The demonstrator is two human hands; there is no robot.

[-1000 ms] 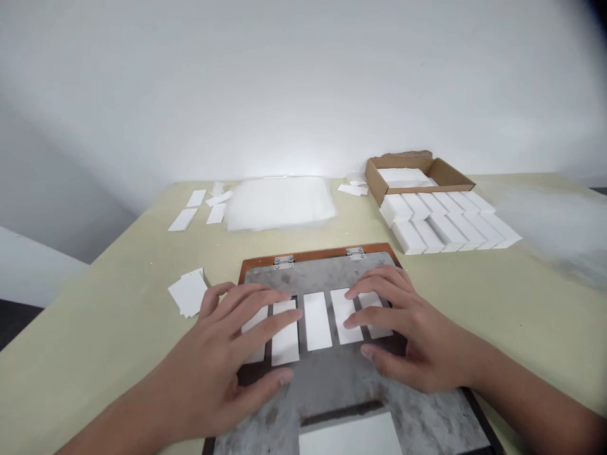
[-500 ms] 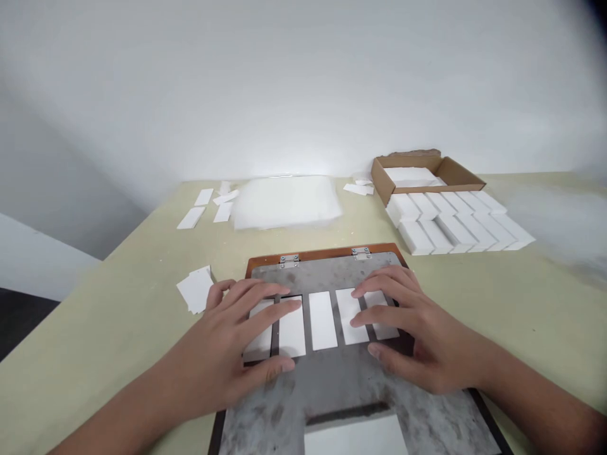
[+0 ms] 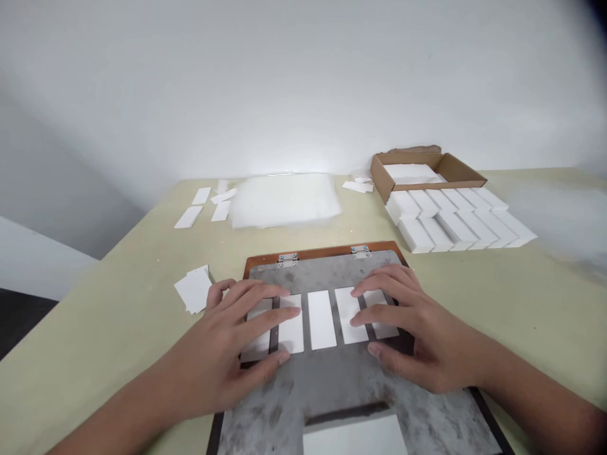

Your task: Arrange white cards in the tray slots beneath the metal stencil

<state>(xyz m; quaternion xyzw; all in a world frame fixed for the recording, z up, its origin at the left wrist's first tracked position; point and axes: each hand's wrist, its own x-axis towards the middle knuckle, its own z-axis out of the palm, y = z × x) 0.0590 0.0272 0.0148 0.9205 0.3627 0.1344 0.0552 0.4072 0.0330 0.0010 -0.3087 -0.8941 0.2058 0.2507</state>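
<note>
A grey metal plate (image 3: 332,379), hinged at its far edge to an orange-brown base (image 3: 322,251), has several slots in a row with white cards in them. My left hand (image 3: 241,341) is open over the left end, fingertips on the second white card (image 3: 290,338) and thumb near its lower edge. Over the right end my right hand (image 3: 412,328) is spread, with fingertips on the fourth white card (image 3: 346,300). The middle white card (image 3: 322,321) lies uncovered between the hands. A larger white piece (image 3: 355,437) shows at the plate's near edge.
Loose white cards (image 3: 194,291) lie left of the plate, more (image 3: 188,217) farther back. A clear plastic bag (image 3: 287,201) lies at the back. Stacked white blocks (image 3: 455,230) stand before a cardboard box (image 3: 462,172) at the back right, with blurred plastic (image 3: 564,221) beside them.
My left thumb and index finger have shifted slightly on the plate, the thumb to the left. My right hand is nearly unmoved. The view has tilted a little.
</note>
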